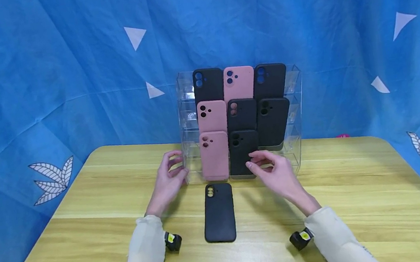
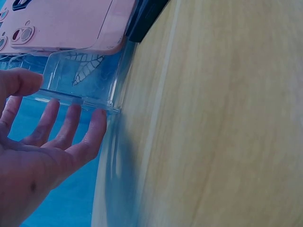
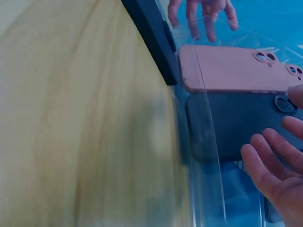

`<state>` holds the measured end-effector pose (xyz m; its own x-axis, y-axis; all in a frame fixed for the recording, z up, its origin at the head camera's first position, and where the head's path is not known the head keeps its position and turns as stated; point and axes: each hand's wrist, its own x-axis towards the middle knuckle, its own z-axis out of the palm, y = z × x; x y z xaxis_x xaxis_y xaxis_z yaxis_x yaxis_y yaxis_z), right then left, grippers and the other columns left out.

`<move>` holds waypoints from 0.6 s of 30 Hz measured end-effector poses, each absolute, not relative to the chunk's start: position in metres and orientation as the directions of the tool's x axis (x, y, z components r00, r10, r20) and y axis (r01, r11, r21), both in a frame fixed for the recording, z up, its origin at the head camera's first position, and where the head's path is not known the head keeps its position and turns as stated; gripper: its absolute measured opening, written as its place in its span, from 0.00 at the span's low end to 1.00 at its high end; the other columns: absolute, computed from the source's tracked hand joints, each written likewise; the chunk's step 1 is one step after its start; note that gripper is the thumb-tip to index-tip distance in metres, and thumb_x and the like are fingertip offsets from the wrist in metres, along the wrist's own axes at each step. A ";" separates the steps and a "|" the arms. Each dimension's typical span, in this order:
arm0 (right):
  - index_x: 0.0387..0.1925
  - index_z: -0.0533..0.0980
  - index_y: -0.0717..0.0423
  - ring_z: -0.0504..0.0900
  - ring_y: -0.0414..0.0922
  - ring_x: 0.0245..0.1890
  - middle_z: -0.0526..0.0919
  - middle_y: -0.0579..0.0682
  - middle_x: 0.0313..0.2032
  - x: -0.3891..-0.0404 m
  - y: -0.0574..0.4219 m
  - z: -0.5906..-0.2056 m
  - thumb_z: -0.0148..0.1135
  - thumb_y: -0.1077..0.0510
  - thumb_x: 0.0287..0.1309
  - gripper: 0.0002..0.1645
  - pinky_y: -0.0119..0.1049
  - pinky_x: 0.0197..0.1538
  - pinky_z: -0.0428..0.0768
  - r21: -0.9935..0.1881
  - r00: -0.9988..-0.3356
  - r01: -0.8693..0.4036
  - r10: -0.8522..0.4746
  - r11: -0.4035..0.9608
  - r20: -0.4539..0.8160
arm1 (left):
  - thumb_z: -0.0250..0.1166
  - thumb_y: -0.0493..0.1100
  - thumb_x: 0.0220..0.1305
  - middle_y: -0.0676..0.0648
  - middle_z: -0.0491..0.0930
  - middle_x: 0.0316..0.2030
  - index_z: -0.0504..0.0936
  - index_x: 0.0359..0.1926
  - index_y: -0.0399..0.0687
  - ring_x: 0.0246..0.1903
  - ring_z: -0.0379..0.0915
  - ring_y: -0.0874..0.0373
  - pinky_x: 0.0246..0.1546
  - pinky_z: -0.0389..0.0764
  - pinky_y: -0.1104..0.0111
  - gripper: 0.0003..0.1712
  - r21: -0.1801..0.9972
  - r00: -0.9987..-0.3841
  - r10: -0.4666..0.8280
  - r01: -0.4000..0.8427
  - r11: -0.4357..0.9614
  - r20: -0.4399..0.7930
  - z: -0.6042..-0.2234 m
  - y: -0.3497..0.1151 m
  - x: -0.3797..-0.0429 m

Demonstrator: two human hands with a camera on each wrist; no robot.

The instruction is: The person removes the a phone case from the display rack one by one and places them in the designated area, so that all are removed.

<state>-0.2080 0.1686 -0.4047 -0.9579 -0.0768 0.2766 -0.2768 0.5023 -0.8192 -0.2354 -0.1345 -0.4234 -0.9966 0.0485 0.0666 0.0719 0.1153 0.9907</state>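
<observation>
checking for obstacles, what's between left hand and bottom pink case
Head view: the clear stand's left end lies between the left hand and bottom pink case.

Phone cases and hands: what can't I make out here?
Head view: lower part of the top pink phone case, hidden by the central black phone case.
Head view: pink speck at right, too small to identify.
Left wrist view: rest of the nearest black phone case, cut off by top edge.
Right wrist view: rest of the right hand, cut off by right edge.

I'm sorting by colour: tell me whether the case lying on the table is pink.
No, the case on the table, in front of the clear rack, is black.
</observation>
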 end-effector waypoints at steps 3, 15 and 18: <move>0.54 0.82 0.53 0.85 0.46 0.46 0.87 0.52 0.44 -0.211 0.172 -0.403 0.68 0.51 0.67 0.18 0.25 0.45 0.83 -0.825 -0.958 -0.270 -0.048 0.496 0.284 | 0.58 0.28 0.69 0.36 0.70 0.66 0.66 0.67 0.49 0.67 0.71 0.34 0.44 0.86 0.55 0.29 0.990 -0.996 0.050 0.075 0.119 0.070 -0.423 -0.134 -0.235; 0.59 0.80 0.51 0.85 0.48 0.48 0.86 0.55 0.47 -0.219 0.180 -0.400 0.68 0.51 0.66 0.21 0.23 0.45 0.82 -0.835 -0.944 -0.268 0.041 0.482 0.326 | 0.58 0.28 0.70 0.36 0.70 0.66 0.66 0.67 0.50 0.67 0.71 0.35 0.44 0.85 0.55 0.28 0.990 -0.996 0.047 0.075 0.119 0.070 -0.423 -0.135 -0.235; 0.60 0.79 0.51 0.85 0.49 0.48 0.87 0.55 0.47 -0.222 0.181 -0.401 0.68 0.51 0.66 0.22 0.21 0.44 0.81 -0.840 -0.945 -0.261 0.052 0.476 0.323 | 0.58 0.28 0.69 0.36 0.69 0.66 0.66 0.67 0.49 0.67 0.71 0.35 0.44 0.85 0.56 0.28 0.990 -0.996 0.048 0.079 0.115 0.074 -0.423 -0.135 -0.235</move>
